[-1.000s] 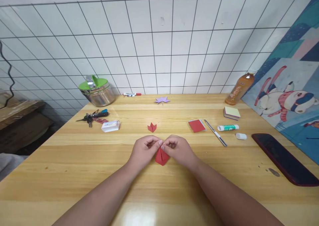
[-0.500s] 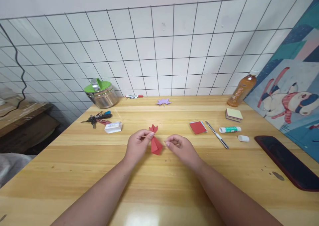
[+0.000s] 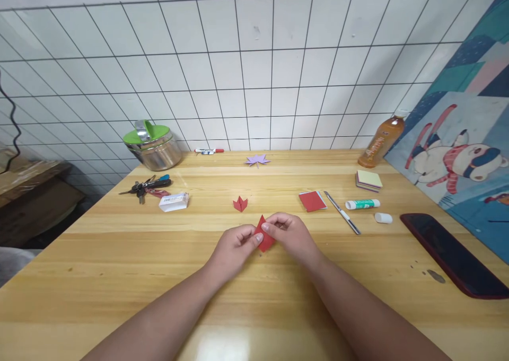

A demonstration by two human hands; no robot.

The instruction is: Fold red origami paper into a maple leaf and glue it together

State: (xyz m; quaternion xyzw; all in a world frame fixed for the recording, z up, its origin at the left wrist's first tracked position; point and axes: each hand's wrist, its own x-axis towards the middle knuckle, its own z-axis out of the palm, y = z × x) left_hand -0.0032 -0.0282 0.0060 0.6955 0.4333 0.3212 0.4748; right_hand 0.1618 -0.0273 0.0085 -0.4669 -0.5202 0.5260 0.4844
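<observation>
Head view, forward and down over a pale wooden table. At the middle, between both hands: a folded red paper, one point aimed away toward the wall, another toward the near side. On the left hand, thumb and fingertips pinched on the paper's left side; on the right hand, thumb over the upper right part, fingers closed behind. Too small to tell: folds under the thumbs, or contact with the tabletop.

Just beyond, a small red folded piece; farther back, a lilac paper shape. To the right, a stack of square papers, red on top, near a craft knife.

Possible trouble, by judgement: a crooked crease from uneven thumb pressure or layers sliding under the pinch; a bent or torn tip from pressing too hard; a layer springing open from too loose a grip.

Compared with half a second ago: right hand now gripping the paper, then apart from it; paper then in the left hand alone, broad end near, now with a flatter, diamond-like face showing. Small red piece now clear of the paper in view, then partly overlapped. View slightly tilted too.
</observation>
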